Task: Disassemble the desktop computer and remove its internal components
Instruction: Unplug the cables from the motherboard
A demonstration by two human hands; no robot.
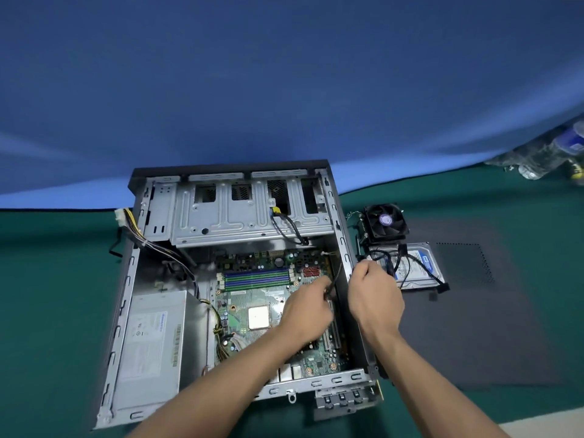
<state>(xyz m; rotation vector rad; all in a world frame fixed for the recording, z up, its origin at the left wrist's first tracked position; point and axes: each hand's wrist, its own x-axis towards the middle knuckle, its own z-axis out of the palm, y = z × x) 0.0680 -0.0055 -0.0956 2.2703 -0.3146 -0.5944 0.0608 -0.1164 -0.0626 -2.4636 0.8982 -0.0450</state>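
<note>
Cable [335, 273] runs lengthwise along case [343, 248], pinched by hands.

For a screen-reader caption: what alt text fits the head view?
Two hands, left and right, pinch a thin black cable over the motherboard of an open computer case; a cooler fan and hard drive lie beside it.

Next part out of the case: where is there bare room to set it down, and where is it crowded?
Bare green mat left of the case, and the dark side panel right of it, below the hard drive and cooler fan. Crowded: the case's right wall, where both hands, left and right, work a black cable, and the drive's cable tangle.
</note>
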